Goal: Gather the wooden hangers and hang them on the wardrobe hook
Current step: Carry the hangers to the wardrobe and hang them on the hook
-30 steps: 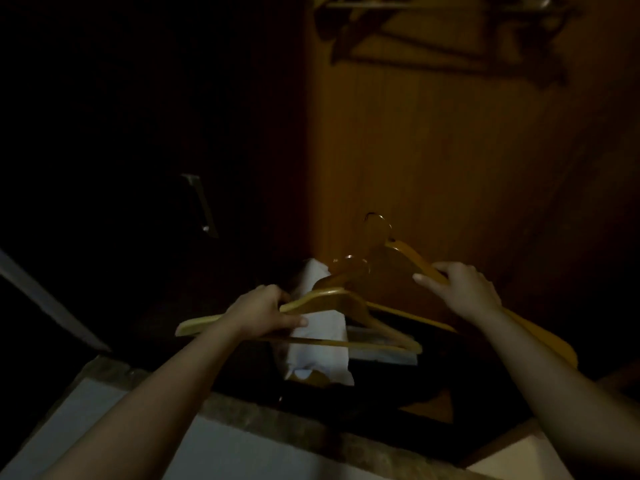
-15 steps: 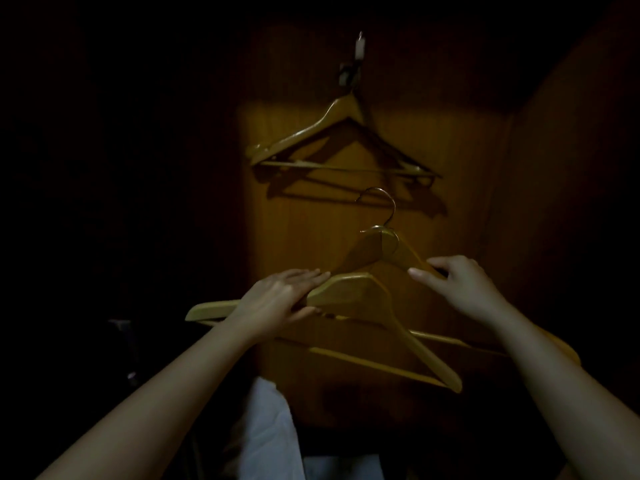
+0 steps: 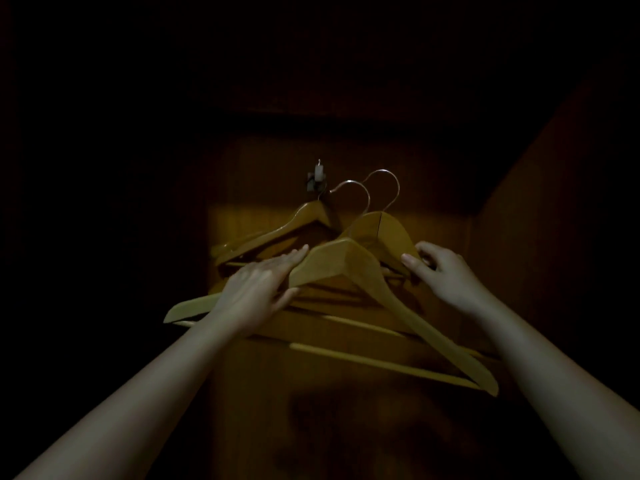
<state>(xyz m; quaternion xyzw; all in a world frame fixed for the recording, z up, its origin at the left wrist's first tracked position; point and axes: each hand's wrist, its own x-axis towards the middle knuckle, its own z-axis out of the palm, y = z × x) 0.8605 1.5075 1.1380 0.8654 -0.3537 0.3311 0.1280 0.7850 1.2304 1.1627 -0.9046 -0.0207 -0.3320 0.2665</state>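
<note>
1. The wardrobe hook (image 3: 318, 175) sat on the wardrobe's back panel (image 3: 242, 393), above and between the two hands, slightly nearer the left hand (image 3: 256, 289) than the right hand (image 3: 446, 271).
2. One wooden hanger (image 3: 277, 230) already hung from it, its left arm sloping down toward the left hand.
3. The two held hangers lay with their long axes running left to right across the view, crowns up. The front hanger (image 3: 346, 261) overlapped the rear hanger (image 3: 381, 233).
4. Their wire hooks (image 3: 349, 182) stood just right of the wardrobe hook and at about its height, apart from it. The dim light hid which wire belonged to which hanger.
5. The left hand held the front hanger's left shoulder, its fingers (image 3: 287, 258) laid nearly straight along the top edge and the thumb tucked underneath, pinching the wood.
6. The right hand gripped the rear hanger's right shoulder, fingers curled over it and the thumb pressed against the near face.
7. By my judgement, the coming move needed a short shift to the left and a small lift, so that the wires could clear the peg and drop over it.
</note>
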